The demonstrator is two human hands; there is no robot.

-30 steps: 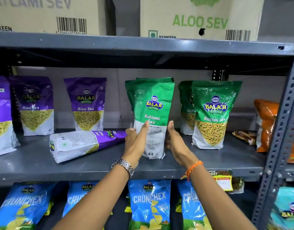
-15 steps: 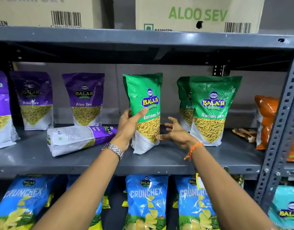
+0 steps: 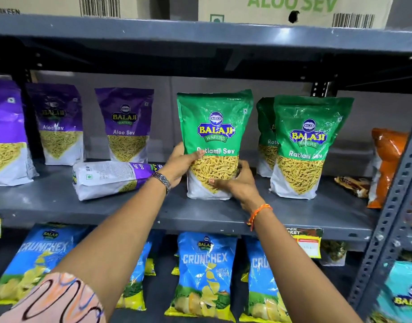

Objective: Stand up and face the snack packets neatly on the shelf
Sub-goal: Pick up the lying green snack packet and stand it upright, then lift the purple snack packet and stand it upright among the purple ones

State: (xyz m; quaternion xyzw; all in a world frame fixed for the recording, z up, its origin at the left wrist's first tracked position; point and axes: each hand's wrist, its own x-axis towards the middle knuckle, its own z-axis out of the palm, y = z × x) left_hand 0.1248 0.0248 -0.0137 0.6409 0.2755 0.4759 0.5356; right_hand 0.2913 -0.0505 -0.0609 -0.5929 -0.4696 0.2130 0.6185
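Observation:
A green Ratlami Sev packet (image 3: 214, 127) stands upright on the grey middle shelf (image 3: 200, 213), its front label facing me. My left hand (image 3: 179, 163) grips its left side, thumb across the front. My right hand (image 3: 241, 184) holds its lower right corner, fingers on the front. A purple Aloo Sev packet (image 3: 111, 178) lies flat on its side just left of my left wrist, its back showing. Two more green packets (image 3: 302, 145) stand to the right. Purple packets (image 3: 127, 124) stand along the back left.
An orange packet (image 3: 386, 164) and a small flat packet (image 3: 351, 185) sit at the shelf's right end beside the perforated upright (image 3: 395, 206). Blue Crunchex bags (image 3: 205, 273) fill the shelf below. Cardboard Aloo Sev cartons (image 3: 293, 8) rest on the shelf above.
The green packet was turned from back-facing to front-facing and set upright. My right hand, which had come off it, has closed on its lower right corner again.

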